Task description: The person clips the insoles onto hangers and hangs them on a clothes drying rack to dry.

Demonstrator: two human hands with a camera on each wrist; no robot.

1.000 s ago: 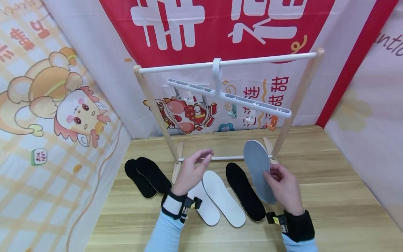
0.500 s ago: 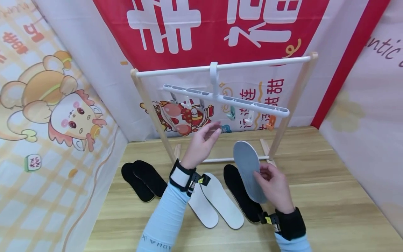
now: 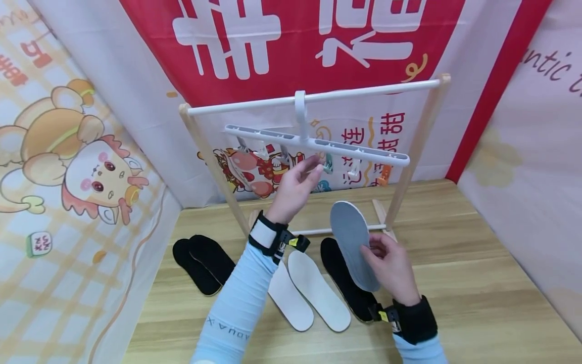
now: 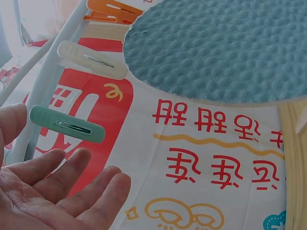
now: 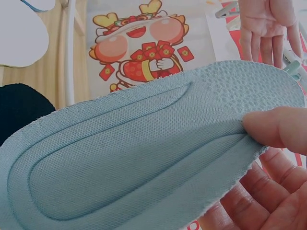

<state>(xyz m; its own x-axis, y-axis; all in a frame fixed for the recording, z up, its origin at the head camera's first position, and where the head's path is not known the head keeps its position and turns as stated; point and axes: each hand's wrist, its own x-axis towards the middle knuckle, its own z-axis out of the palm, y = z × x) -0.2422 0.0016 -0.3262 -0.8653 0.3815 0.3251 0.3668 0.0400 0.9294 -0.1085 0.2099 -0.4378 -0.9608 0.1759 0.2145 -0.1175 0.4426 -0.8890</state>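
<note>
My right hand [image 3: 392, 267] pinches a grey-blue insole [image 3: 352, 240] by its edge, thumb on one face and fingers behind. The insole is held up in front of the rack, its textured end upward. My left hand [image 3: 295, 189] is raised below the white clip hanger [image 3: 327, 145] and holds nothing. In the left wrist view its fingers spread loosely beside a green clip [image 4: 67, 124]. A white clip [image 4: 91, 60] and an orange clip [image 4: 112, 10] hang farther along the bar. Part of the insole [image 4: 220, 52] fills the upper right there.
The hanger hooks over the top rail of a wood-and-white rack [image 3: 364, 93]. On the wooden table [image 3: 454, 283] lie two white insoles [image 3: 320, 293], a black insole [image 3: 338, 268] partly behind the grey one, and two overlapping black insoles [image 3: 211, 258] at left. Printed cloth walls surround the table.
My left hand has risen from above the white insoles toward the hanger's clips. The right hand, still pinching the grey insole, has shifted a little left in the head view, which also drifted.
</note>
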